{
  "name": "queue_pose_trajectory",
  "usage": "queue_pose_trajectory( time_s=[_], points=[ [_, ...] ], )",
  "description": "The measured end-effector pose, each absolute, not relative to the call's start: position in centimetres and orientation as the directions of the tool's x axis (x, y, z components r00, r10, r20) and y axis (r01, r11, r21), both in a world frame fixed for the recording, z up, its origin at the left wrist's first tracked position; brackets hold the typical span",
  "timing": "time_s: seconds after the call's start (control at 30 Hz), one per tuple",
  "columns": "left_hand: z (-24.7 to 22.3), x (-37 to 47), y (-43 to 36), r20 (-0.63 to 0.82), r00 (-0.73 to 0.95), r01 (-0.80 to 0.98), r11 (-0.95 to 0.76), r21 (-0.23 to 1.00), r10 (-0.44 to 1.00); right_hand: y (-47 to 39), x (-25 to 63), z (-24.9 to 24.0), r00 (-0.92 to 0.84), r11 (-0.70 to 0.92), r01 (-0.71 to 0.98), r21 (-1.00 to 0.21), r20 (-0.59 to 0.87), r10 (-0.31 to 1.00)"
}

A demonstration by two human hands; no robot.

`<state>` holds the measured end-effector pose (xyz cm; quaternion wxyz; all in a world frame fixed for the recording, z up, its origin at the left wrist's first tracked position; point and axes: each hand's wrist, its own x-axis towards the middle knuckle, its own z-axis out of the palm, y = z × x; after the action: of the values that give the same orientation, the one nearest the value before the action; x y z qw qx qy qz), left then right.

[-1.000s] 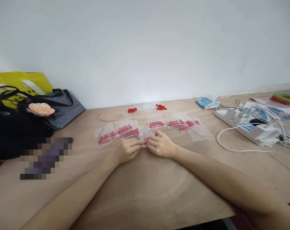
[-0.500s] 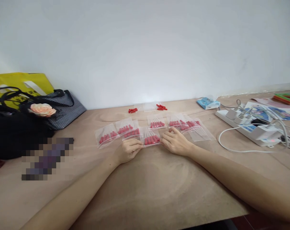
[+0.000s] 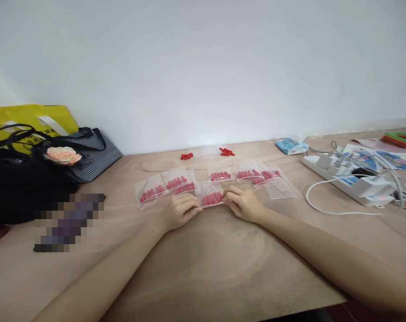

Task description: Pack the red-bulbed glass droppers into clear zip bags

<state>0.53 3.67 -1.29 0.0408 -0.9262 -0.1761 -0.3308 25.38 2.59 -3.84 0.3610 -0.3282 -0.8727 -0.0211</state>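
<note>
A clear zip bag (image 3: 211, 190) with several red-handled thin sticks in it lies flat in front of me, its zip edge toward me. My left hand (image 3: 183, 209) pinches the near left corner of this bag, fingers closed. At the near right corner, my right hand (image 3: 241, 202) has its fingers closed on the zip edge. More filled zip bags lie around it: one at the left (image 3: 151, 190), two overlapping beside my left hand, one behind (image 3: 220, 172), and several overlapping at the right (image 3: 248, 172).
Loose red pieces (image 3: 227, 152) and a clear bag lie near the wall. A white power strip (image 3: 350, 179) with cables and a blue tissue pack (image 3: 292, 146) are at the right. Bags, including a striped one (image 3: 95, 154), stand at the left beside a blurred-out dark object (image 3: 70, 223).
My right hand has slid slightly left along the bag's zip edge. My left hand stays at the left corner. The view has shifted a little.
</note>
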Motion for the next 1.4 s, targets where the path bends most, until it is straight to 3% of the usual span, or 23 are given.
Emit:
queue_pose_trajectory(
  time_s=[0.07,0.17,0.23,0.33,0.43,0.57,0.7,0.93,1.1,1.27,1.4],
  points=[
    [-1.1,0.1,4.0,0.627,0.698,0.453,-0.891,-0.013,0.345,2.6,25.5,-3.7,-0.439,0.789,0.486,-0.376,0.675,0.593],
    [-1.4,-0.9,4.9,0.694,0.548,0.712,-0.696,-0.095,0.466,2.7,25.8,-3.6,-0.294,0.700,0.305,-0.646,0.635,0.715],
    [-1.7,-1.7,5.7,0.732,0.439,0.816,-0.572,-0.083,0.521,2.8,26.2,-3.5,-0.232,0.624,0.225,-0.748,0.581,0.780],
    [-2.1,-3.0,6.7,0.734,0.374,0.861,-0.507,-0.048,0.567,3.2,26.8,-3.2,-0.170,0.575,0.139,-0.806,0.552,0.816],
    [-2.3,-3.5,7.4,0.693,0.376,0.868,-0.496,-0.031,0.615,4.3,27.5,-2.5,-0.141,0.620,0.136,-0.773,0.604,0.784],
    [-2.2,-3.4,7.6,0.619,0.396,0.872,-0.490,-0.021,0.678,7.3,27.8,-1.9,-0.160,0.680,0.283,-0.677,0.665,0.729],
    [-2.0,-3.6,7.6,0.540,0.402,0.883,-0.469,-0.015,0.740,10.5,26.9,-2.6,-0.207,0.651,0.391,-0.650,0.627,0.751],
    [-1.5,-4.2,7.6,0.391,0.442,0.891,-0.447,-0.084,0.808,12.6,25.4,-3.9,-0.371,0.646,0.408,-0.646,0.529,0.763],
    [-1.3,-3.9,7.3,0.377,0.414,0.909,-0.394,-0.134,0.829,12.6,24.5,-3.6,-0.526,0.692,0.488,-0.532,0.453,0.720],
    [-1.3,-3.6,7.2,0.422,0.400,0.917,-0.361,-0.172,0.814,10.5,24.3,-3.1,-0.485,0.703,0.638,-0.314,0.545,0.684],
    [-1.3,-2.4,6.2,0.458,0.486,0.873,-0.442,-0.206,0.745,7.3,24.6,-3.4,-0.466,0.730,0.619,-0.288,0.614,0.637]
  ],
)
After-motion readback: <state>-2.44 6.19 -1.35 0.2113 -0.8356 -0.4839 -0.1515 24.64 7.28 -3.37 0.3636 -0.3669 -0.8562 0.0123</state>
